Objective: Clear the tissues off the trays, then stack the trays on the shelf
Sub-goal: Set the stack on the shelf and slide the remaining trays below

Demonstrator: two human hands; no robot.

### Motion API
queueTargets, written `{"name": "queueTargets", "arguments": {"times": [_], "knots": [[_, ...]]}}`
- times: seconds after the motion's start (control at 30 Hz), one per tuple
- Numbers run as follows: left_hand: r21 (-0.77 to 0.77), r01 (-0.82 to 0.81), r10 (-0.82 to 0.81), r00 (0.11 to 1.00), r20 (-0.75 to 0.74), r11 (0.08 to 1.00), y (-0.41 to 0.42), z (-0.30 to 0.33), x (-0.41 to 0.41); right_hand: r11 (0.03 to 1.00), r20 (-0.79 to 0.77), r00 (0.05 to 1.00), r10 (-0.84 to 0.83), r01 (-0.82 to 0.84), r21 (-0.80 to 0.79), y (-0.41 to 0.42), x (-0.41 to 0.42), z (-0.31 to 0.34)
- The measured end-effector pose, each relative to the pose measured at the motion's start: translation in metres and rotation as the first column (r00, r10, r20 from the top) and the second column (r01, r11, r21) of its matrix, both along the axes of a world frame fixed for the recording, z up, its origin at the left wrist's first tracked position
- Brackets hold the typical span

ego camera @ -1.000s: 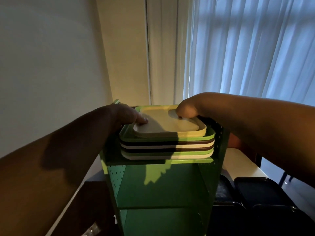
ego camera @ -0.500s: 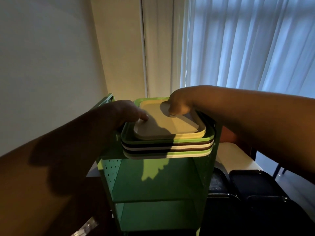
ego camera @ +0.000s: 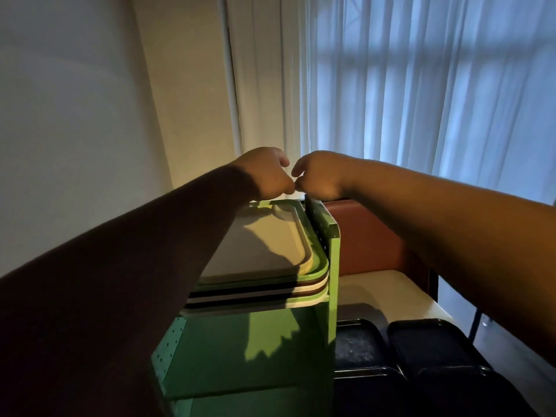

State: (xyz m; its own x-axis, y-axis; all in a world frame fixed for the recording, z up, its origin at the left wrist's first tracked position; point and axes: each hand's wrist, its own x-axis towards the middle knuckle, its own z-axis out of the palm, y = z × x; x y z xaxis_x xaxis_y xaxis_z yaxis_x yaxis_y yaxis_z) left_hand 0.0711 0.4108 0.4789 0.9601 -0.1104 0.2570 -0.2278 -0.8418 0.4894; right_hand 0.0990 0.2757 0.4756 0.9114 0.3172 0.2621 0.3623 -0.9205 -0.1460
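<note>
A stack of several trays (ego camera: 313, 285) lies on the top level of a green metal shelf (ego camera: 333, 260). The uppermost one is a cream tray (ego camera: 270, 245), resting on a green one. My left hand (ego camera: 264, 173) and my right hand (ego camera: 319, 176) hover together over the stack's far edge, knuckles almost touching. Both have their fingers curled in, with nothing visible inside them. My left forearm hides the left part of the stack. No tissue is in sight.
The shelf's lower levels (ego camera: 240, 356) are open at the front. To its right stand a reddish-brown panel (ego camera: 367, 236), a white tabletop (ego camera: 382, 293) and two dark seats (ego camera: 433, 341). A wall is on the left and a sheer curtain (ego camera: 421, 100) behind.
Both hands have left the cream tray's surface and slid to the far edge of the stack, meeting there with fingers curled. The view has shifted closer and to the left.
</note>
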Motion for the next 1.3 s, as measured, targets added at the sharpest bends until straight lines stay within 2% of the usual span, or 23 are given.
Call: {"name": "queueTargets", "arguments": {"times": [0.33, 0.43, 0.57, 0.67, 0.77, 0.87, 0.97, 1.03, 1.17, 1.23, 1.3], "knots": [[0.243, 0.021, -0.069, 0.98, 0.189, 0.97, -0.147, 0.015, 0.02, 0.995, 0.047, 0.995, -0.088, 0.086, 0.053, -0.159, 0.02, -0.001], [0.3, 0.061, -0.1, 0.988, 0.119, 0.952, -0.205, -0.002, 0.028, 0.994, 0.016, 0.995, -0.101, 0.1, 0.04, -0.214, 0.032, -0.018], [0.297, 0.109, -0.118, 0.993, 0.012, 0.949, -0.275, -0.054, 0.044, 0.988, -0.048, 0.994, -0.101, 0.106, 0.116, -0.281, 0.045, -0.066], [0.253, 0.171, -0.148, 0.983, -0.11, 0.952, -0.319, -0.109, 0.058, 0.977, -0.143, 0.988, -0.066, 0.093, 0.19, -0.324, 0.048, -0.123], [0.224, 0.214, -0.143, 0.945, -0.296, 0.951, -0.36, -0.183, 0.069, 0.946, -0.286, 0.949, -0.136, 0.21, 0.247, -0.361, 0.055, -0.202], [0.13, 0.162, -0.074, 0.857, -0.51, 0.978, -0.386, -0.274, 0.063, 0.91, -0.491, 0.845, -0.214, 0.355, 0.215, -0.392, 0.052, -0.29], [0.064, 0.066, -0.001, 0.701, -0.713, 0.996, -0.396, -0.358, 0.039, 0.863, -0.64, 0.705, -0.305, 0.489, 0.128, -0.422, 0.029, -0.376], [0.083, -0.007, 0.07, 0.601, -0.796, 0.997, -0.396, -0.403, 0.02, 0.806, -0.71, 0.584, -0.394, 0.591, 0.04, -0.441, 0.005, -0.426], [0.159, -0.118, 0.195, 0.437, -0.878, 0.98, -0.387, -0.465, -0.013, 0.687, -0.767, 0.365, -0.528, 0.715, -0.133, -0.468, -0.036, -0.493], [0.192, -0.155, 0.24, 0.407, -0.881, 0.969, -0.386, -0.482, -0.02, 0.623, -0.769, 0.304, -0.562, 0.767, -0.152, -0.477, -0.048, -0.515], [0.21, -0.201, 0.277, 0.414, -0.867, 0.957, -0.387, -0.491, -0.02, 0.609, -0.773, 0.292, -0.564, 0.779, -0.15, -0.481, -0.055, -0.529]]}}
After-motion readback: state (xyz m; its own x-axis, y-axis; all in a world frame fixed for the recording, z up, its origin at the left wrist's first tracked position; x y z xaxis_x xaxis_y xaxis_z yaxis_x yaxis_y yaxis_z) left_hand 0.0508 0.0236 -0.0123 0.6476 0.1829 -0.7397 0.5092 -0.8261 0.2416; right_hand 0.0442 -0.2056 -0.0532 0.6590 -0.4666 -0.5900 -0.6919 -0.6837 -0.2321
